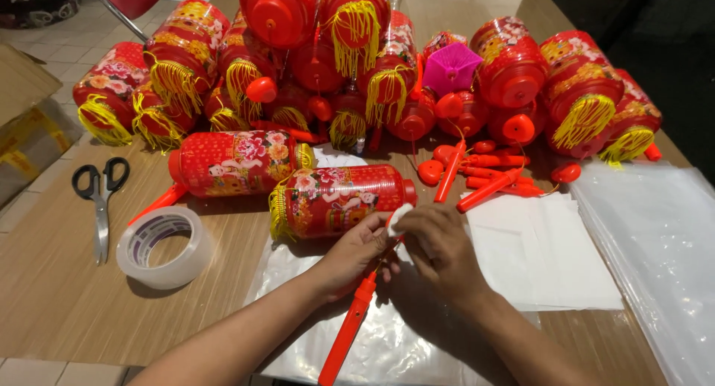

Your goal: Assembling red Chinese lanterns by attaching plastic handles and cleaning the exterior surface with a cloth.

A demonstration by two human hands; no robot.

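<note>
My left hand and my right hand meet over a clear plastic sheet at the table's near edge. Both pinch a small white piece of tissue at the top of a red-orange plastic handle stick that slants down toward me. Just behind my hands lies a red cylindrical lantern with flower pictures and a yellow fringe, on its side. A second such lantern lies behind it to the left.
A big heap of red lanterns fills the back of the wooden table. Loose red sticks lie right of centre. White tissue sheets, a stack of clear bags, a tape roll, scissors and a cardboard box surround me.
</note>
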